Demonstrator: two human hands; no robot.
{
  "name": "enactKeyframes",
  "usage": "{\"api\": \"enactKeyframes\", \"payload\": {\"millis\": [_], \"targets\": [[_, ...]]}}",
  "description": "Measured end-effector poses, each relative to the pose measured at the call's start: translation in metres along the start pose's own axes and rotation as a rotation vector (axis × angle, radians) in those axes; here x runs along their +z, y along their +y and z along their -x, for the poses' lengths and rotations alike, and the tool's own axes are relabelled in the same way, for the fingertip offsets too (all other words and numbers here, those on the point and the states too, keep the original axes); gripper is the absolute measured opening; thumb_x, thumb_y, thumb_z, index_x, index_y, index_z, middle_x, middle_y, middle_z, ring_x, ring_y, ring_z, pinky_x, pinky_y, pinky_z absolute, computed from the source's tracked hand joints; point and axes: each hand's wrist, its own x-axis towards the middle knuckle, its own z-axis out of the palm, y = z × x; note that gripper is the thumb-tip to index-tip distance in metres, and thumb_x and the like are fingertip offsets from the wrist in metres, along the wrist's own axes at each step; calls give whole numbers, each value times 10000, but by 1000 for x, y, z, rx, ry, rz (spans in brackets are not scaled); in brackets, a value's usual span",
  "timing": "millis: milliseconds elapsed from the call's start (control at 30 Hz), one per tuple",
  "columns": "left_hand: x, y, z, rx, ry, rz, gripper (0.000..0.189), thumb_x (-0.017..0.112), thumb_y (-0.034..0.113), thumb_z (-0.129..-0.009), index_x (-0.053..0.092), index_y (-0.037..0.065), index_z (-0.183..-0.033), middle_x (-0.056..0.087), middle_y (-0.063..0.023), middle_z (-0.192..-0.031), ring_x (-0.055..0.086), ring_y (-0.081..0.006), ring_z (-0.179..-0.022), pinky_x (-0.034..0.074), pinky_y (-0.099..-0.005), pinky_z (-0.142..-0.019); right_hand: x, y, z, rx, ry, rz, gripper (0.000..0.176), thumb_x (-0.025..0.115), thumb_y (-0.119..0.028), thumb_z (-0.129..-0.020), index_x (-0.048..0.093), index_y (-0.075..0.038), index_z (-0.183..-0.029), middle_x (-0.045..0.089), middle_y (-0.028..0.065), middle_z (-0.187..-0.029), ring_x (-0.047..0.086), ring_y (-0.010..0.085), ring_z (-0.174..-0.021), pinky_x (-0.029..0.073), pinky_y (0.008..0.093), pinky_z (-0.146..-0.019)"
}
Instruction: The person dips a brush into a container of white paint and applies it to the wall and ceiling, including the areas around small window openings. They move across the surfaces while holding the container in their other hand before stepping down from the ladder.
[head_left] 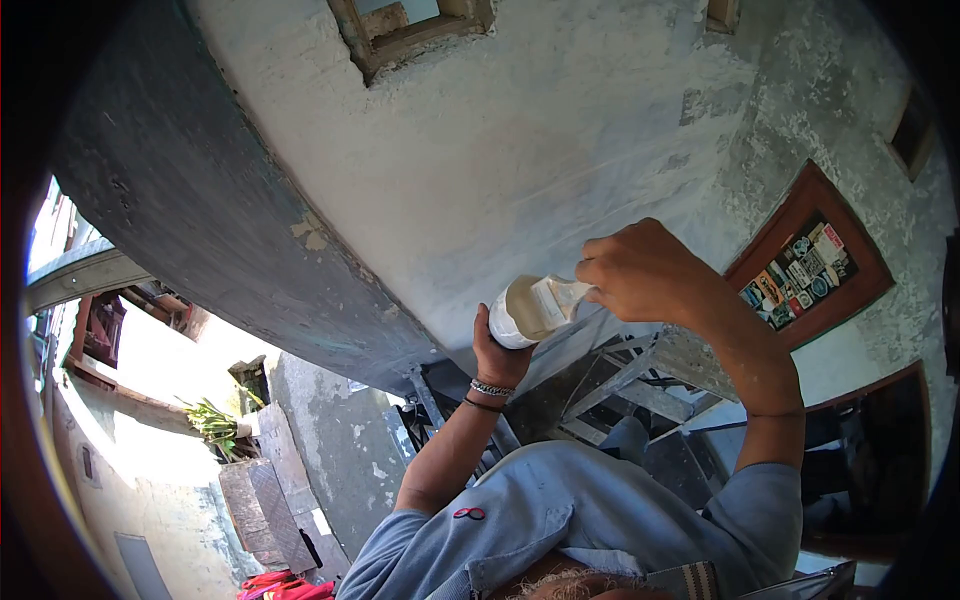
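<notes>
My left hand (pixel 497 362) is wrapped round a white plastic tub (pixel 508 322), held tilted in front of my chest. Pale, off-white stuff coats its inside. In my right hand (pixel 640 270) is a flat paintbrush (pixel 556 300), pinched by its handle end. The brush's wide pale part lies at the tub's rim, and its tip dips inside, where I cannot see it fully. Before both hands rises a patchy white wall (pixel 480 180).
A dark grey curved band (pixel 230 220) runs along the wall's left side. A paint-marked ladder (pixel 620 385) stands below my hands. To the right are a brown-framed panel covered with stickers (pixel 800 270) and a dark window (pixel 865 460). A potted plant (pixel 215 425) sits lower left.
</notes>
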Motion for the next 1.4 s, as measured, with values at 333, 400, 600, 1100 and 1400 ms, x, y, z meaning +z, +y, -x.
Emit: {"api": "enactKeyframes", "payload": {"millis": [333,400,600,1100,1400], "targets": [[-1,0,3,6,-10,-31,702,339,619,-930,442,115,-1409,483,-87,-1413,435,-311,-1321,332,-500,-1091,10,-2,-1,17,-34,16,173,724,-181,-791,680,-61,-908,655,72,-804,682,268,-770,537,385,-676],[3,3,-1,14,8,-33,697,337,617,-931,444,118,-1406,491,-80,-1406,441,-311,-1317,344,-501,-1079,5,3,9,43,47,-23,187,718,-153,-794,673,-72,-956,652,67,-798,681,265,-772,539,383,-675],[33,10,-20,85,0,-48,655,353,607,-927,464,153,-1385,508,-68,-1381,463,-296,-1291,353,-508,-1060,0,4,30,156,163,15,211,678,-168,-842,670,-96,-1041,641,64,-783,655,239,-760,524,380,-649],[85,4,-53,96,-127,-87,656,335,607,-934,426,168,-1414,477,-77,-1410,450,-303,-1297,338,-507,-1065,-18,34,65,192,351,49,237,655,-268,-879,717,-144,-1071,631,30,-778,626,193,-781,518,355,-661],[83,5,-49,81,-50,-28,606,371,594,-935,451,186,-1376,496,-58,-1376,474,-288,-1265,387,-494,-1038,-15,45,79,179,353,82,249,700,-234,-838,722,-156,-1073,637,13,-797,623,179,-799,512,343,-688]]}}
